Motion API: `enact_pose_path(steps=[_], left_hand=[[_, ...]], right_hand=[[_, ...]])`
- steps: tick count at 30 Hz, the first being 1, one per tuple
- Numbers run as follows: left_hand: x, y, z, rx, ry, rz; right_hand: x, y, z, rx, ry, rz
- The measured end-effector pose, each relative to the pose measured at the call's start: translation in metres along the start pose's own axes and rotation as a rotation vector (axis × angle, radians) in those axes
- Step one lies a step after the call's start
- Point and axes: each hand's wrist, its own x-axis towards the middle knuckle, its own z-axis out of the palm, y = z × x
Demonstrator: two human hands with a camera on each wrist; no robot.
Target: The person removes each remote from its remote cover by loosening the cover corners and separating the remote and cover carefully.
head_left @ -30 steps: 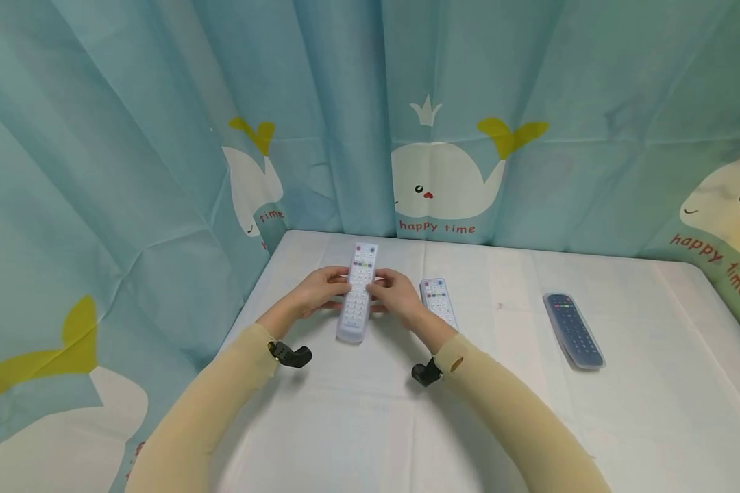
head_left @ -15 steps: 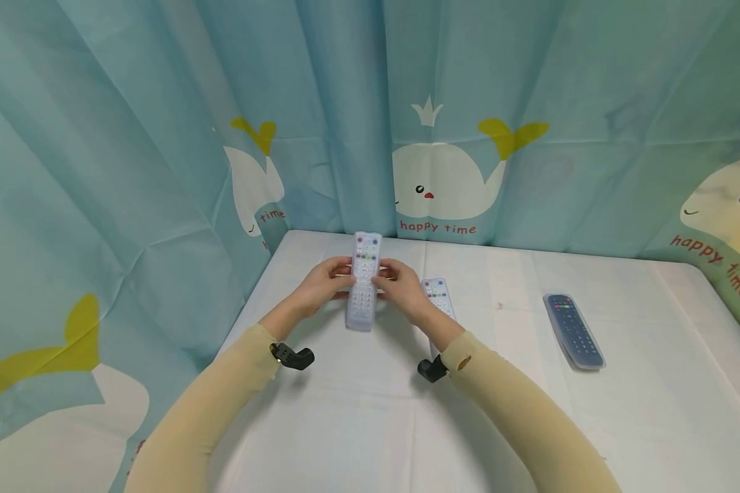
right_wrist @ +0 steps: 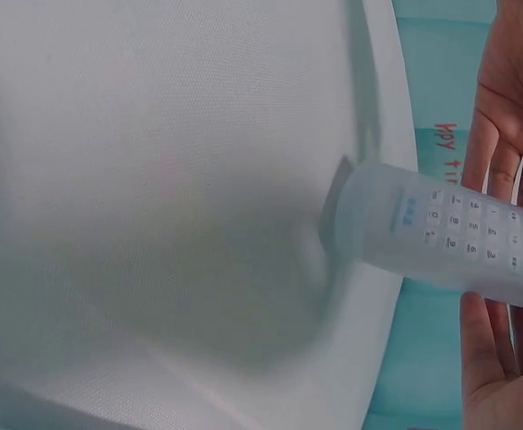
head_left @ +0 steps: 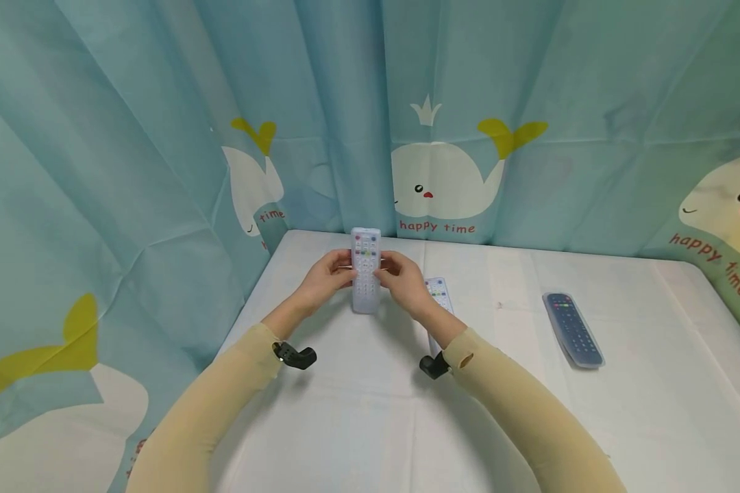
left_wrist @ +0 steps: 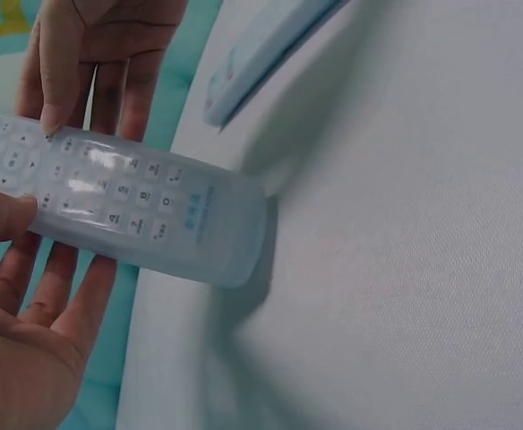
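Curtain [head_left: 160, 171] hangs along the left side and the back, bordering the white table [head_left: 339, 438]. The left hand [head_left: 325, 281] pinches one long edge of the clear-covered remote [head_left: 366, 274], thumb laid on the button face and fingers reaching behind, a hold that seems to steady that side while leaving most keys uncovered. This remote sits between the hands over the far left part of the table, top end raised and buttons facing the wearer, an angle probably set by the paired grip. The right hand [head_left: 403, 279] grasps the opposite edge in mirror fashion, so the load is likely shared. Just beside it, a second pale remote [head_left: 440, 292] lies face up, partly beneath the right forearm [head_left: 441, 327]; farther right, well apart, a dark remote [head_left: 573, 330] lies slanted, borne by the table alone. Going across again for what escapes the eye: the left fingertips vanish behind the clear-covered remote in the head view, and how firmly they press cannot be told. Its back is hidden, its top end is cut off in both wrist views, and whether its lower end touches the table or hangs just above is unclear. The forearm covers part of the second pale remote, while the dark remote's markings are too small to read.
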Motion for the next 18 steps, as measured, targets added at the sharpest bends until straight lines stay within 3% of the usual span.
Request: enact_pose_path(steps=[11, 18], left_hand=[[-0.0003, 0.0023, 0.0014, -0.002, 0.001, 0.055], [0.0007, -0.0006, 0.0015, -0.003, -0.011, 0.06]], right_hand=[[-0.0022, -0.0027, -0.0028, -0.091, 0.023, -0.068], [-0.0019, -0.0001, -0.0023, -0.115, 0.021, -0.067]])
